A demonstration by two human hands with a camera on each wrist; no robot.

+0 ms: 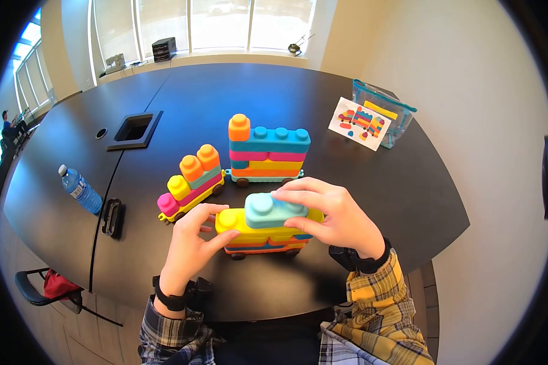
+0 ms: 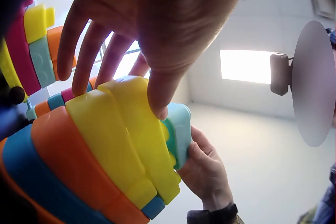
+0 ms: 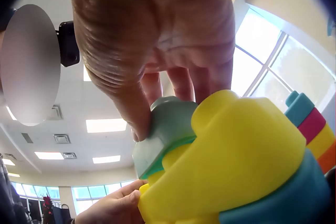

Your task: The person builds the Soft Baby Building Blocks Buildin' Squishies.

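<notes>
Close in front of me stands a toy block wagon (image 1: pixel 268 235), with yellow blocks on top of orange and blue ones over dark wheels. My left hand (image 1: pixel 192 243) grips its left end, thumb on the near side of the yellow block (image 2: pixel 118 124) and fingers behind. With thumb and fingers my right hand (image 1: pixel 332 214) pinches a light mint block (image 1: pixel 268 216) on the wagon's top. In the left wrist view the yellow studs show under the mint block's edge, and it sits slightly tilted over them. The right fingertips partly hide its far side.
Behind stand a tall block wagon (image 1: pixel 268 146) and a lower stepped wagon (image 1: pixel 192 191). To the left are a water bottle (image 1: pixel 82 190) and a black case (image 1: pixel 112 218). A picture card (image 1: pixel 359 123) leans on a clear bag (image 1: pixel 402 126) at the back right.
</notes>
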